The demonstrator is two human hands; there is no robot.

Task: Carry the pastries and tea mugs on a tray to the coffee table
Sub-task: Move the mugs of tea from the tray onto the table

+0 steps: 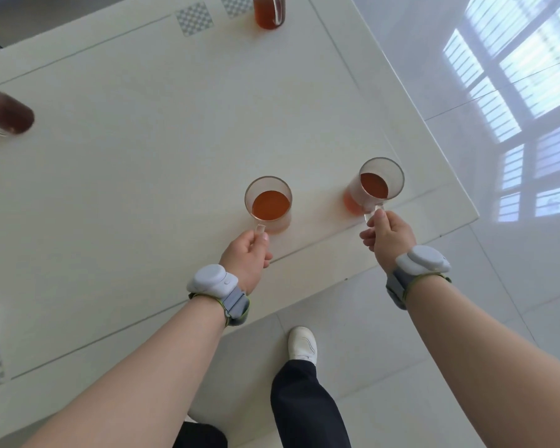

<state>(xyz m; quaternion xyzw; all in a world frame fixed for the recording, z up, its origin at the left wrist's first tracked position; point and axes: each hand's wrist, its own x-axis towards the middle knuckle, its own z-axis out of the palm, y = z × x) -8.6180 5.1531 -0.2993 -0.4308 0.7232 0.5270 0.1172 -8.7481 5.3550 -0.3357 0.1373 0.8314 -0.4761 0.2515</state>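
Each hand pinches a glass mug of tea by its handle near the lower right of the table (pixel 143 156): left hand (pixel 248 258) on one mug (pixel 269 205), right hand (pixel 389 236) on the other mug (pixel 377 185). No tray or pastries show. Next, I think, both mugs need lifting slowly and level, so no tea spills.

Bright daylight, window glare on the glossy floor (pixel 514 101) (right side), far-left mug (pixel 5 114) blurred, edges wide-angle stretched.

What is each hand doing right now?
Left hand: closed on the handle of the left tea mug.
Right hand: closed on the handle of the right tea mug.
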